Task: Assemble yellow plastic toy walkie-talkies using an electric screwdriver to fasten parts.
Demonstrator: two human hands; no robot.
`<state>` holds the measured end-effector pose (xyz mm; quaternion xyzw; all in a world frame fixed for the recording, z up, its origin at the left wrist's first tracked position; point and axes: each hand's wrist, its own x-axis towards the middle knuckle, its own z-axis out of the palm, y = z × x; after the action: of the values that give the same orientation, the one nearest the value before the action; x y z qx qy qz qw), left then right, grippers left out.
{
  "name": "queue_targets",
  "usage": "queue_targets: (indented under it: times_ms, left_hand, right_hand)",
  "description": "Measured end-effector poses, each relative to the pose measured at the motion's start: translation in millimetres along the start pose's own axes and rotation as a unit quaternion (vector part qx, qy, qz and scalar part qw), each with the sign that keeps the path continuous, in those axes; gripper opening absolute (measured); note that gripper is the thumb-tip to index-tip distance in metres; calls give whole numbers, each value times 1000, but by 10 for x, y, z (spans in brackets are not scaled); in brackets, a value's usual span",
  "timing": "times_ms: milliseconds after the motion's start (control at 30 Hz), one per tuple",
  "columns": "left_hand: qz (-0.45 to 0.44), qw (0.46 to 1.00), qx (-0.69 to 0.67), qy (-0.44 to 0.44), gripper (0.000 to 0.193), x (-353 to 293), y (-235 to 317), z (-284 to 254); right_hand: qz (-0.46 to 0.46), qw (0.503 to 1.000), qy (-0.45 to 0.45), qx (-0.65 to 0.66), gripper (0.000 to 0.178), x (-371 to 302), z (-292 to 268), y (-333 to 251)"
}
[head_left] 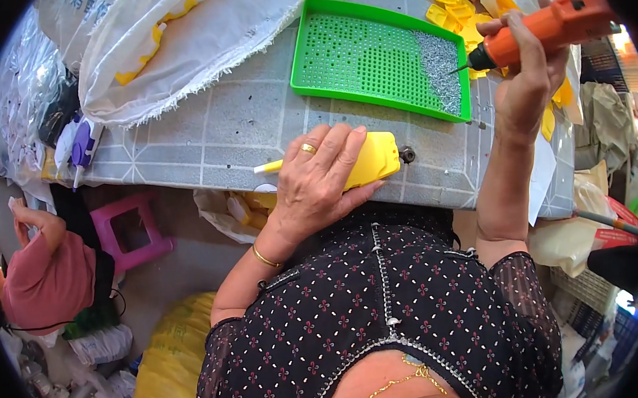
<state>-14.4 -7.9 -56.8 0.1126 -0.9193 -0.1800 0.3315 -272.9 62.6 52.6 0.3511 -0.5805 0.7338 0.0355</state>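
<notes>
My left hand (pixel 315 171) lies over a yellow plastic housing (pixel 377 158) at the table's front edge, fingers wrapped across its top and thumb along the near side. From the housing's left end sticks a thin yellow stem with a white tip. A small dark round piece (pixel 407 154) sits by its right end. In my right hand (pixel 529 84), raised at the right, is an orange electric screwdriver (pixel 569 22) with a black nose. Its bit points left, over the right end of a shallow green tray (pixel 371 101). Small silvery screws (pixel 439 65) are heaped at that end.
Yellow plastic parts (pixel 457 8) are piled behind the tray. A white woven sack (pixel 198 52) covers the table's back left, near a purple-and-white device (pixel 84 145). At the lower left are a person in a pink top (pixel 50 273), a pink stool (pixel 132 227) and a yellow sack (pixel 175 357).
</notes>
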Motion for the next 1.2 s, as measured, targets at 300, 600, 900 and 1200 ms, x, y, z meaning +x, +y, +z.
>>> queue_targets:
  times_ms: [300,600,900,1200]
  left_hand:
    - [-12,999,-14,-37,74,24,-22,-37]
    - [-18,999,-23,-30,69,47,-55,-29]
    - [-13,1000,-12,-19,67,16,-87,6]
    - [-8,1000,-11,-28,67,7,-109,14]
  right_hand:
    - [73,977,-118,162,41,-19,546,77]
    - [126,973,-136,135,51,-161,981,261]
    - [128,970,-142,146,50,-174,998,477]
    - [138,963,-141,181,48,-204,1014,502]
